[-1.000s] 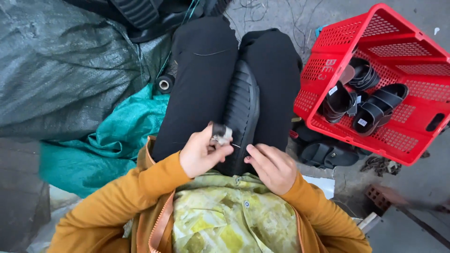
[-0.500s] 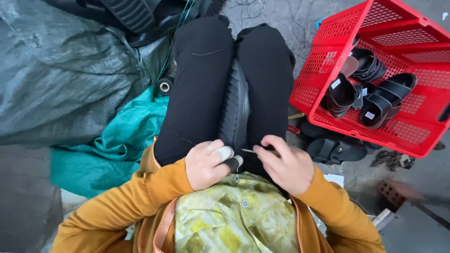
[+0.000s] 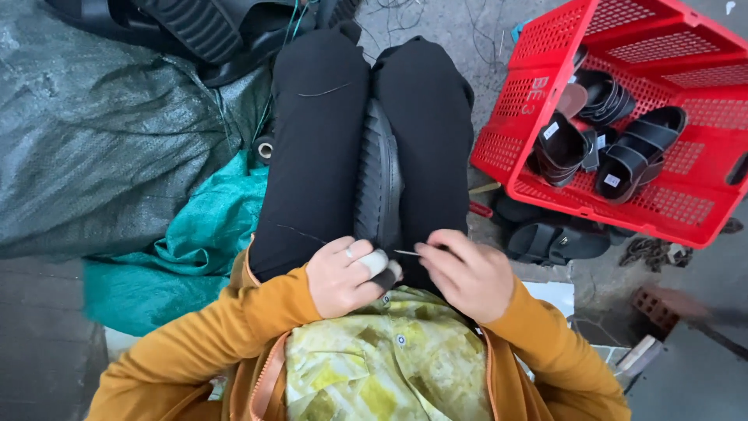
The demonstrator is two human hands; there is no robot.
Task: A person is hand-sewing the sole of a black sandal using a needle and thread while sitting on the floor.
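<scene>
the grey tarpaulin point(image 3: 101, 140) covers the floor at left, with a teal cloth point(image 3: 187, 249) beside it. the red plastic crate point(image 3: 693, 210) stands at right and contains several black sandals point(image 3: 639, 152); more sandals lie under its near edge. a black shoe sole point(image 3: 379, 179) stands clamped between the person's knees. the left hand point(image 3: 343, 277) rests at the sole's near end, fingers curled together. the right hand point(image 3: 467, 273) has its fingers pinched on a thin needle point(image 3: 407, 252) just beside the sole.

head cam | looks straight down | close over lap point(image 3: 366, 156) | single view
</scene>
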